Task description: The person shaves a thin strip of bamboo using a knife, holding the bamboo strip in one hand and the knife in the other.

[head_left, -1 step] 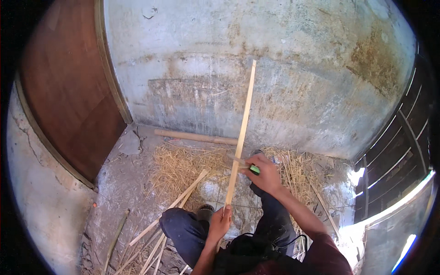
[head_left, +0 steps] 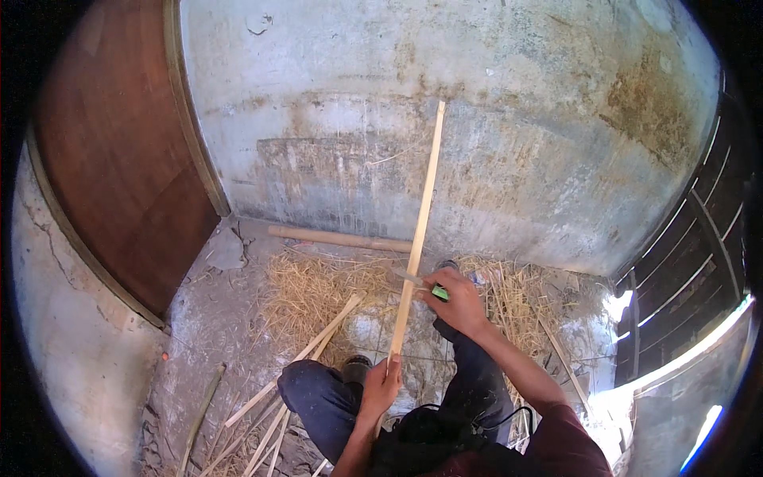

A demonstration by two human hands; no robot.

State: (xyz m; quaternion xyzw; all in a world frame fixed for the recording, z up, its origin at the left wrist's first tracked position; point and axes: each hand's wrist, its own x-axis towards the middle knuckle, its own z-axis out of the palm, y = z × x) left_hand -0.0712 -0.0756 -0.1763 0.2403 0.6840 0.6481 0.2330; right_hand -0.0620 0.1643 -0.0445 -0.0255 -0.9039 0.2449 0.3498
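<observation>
A long, pale bamboo strip (head_left: 425,199) slants up from my lap toward the wall. My left hand (head_left: 382,385) is closed around its lower part, between my knees. My right hand (head_left: 457,304) is closed on a knife (head_left: 441,293) with a green handle. The knife's blade (head_left: 408,277) crosses the strip above my left hand, touching or very near it. A thin curled shaving (head_left: 389,157) shows against the wall, left of the strip.
Straw-like shavings (head_left: 310,294) lie in heaps on the dirty floor, with more shavings (head_left: 513,310) at right. Several cut strips (head_left: 298,358) lie by my left knee. A bamboo pole (head_left: 342,238) rests along the stained wall (head_left: 318,183); a brown door (head_left: 119,159) stands left.
The loose shaving against the wall has shifted slightly. The knife blade sits a touch further left across the strip; my left hand has hardly moved.
</observation>
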